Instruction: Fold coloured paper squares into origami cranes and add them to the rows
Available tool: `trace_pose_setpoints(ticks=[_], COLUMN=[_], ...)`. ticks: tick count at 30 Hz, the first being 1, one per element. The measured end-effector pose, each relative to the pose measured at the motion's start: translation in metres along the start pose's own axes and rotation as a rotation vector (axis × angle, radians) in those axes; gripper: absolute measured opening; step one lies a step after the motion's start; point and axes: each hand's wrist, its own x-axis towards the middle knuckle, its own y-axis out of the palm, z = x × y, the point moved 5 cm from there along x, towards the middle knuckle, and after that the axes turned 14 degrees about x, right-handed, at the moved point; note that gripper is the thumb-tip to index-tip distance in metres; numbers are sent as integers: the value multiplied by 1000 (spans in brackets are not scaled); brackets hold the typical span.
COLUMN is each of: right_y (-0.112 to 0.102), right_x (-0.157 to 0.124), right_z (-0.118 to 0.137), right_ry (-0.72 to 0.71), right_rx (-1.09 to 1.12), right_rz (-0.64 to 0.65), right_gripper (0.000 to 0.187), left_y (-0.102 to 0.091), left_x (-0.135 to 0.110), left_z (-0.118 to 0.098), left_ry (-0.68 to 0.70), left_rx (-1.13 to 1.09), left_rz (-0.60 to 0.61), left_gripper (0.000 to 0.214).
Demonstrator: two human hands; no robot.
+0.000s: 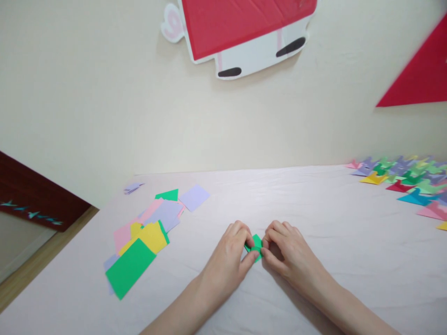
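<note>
A small folded piece of green paper [257, 242] is held between my two hands, just above or on the pale cloth. My left hand [232, 249] pinches its left side, with the thumb and fingers closed on it. On the opposite side, the thumb and fingertips of my right hand [288, 246] are pressed together at its right edge. The fingers cover parts of the paper, so its full folded shape is hidden.
Loose paper squares in green, yellow, pink and lilac lie to the left, with a green sheet [131, 269] in front. Rows of folded colored paper pieces [412, 179] stand at the far right. A wall [244, 125] rises behind the cloth-covered table [195, 298].
</note>
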Motion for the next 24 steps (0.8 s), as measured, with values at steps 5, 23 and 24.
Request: trace_pose_setpoints(ticks=[5, 23, 24], right_y=[0, -2, -2], right_x=[0, -2, -2], right_z=[2, -1, -1], right_ry=[-4, 8, 4], right_rx=[-12, 26, 35], right_rz=[-1, 34, 37], right_gripper=[14, 18, 19], left_y=[1, 7, 7], left_x=[2, 6, 5], left_z=[-1, -3, -3], left_ry=[12, -10, -12], left_rx=[25, 111, 111], left_rz=[-8, -62, -60], left_gripper=[20, 22, 21])
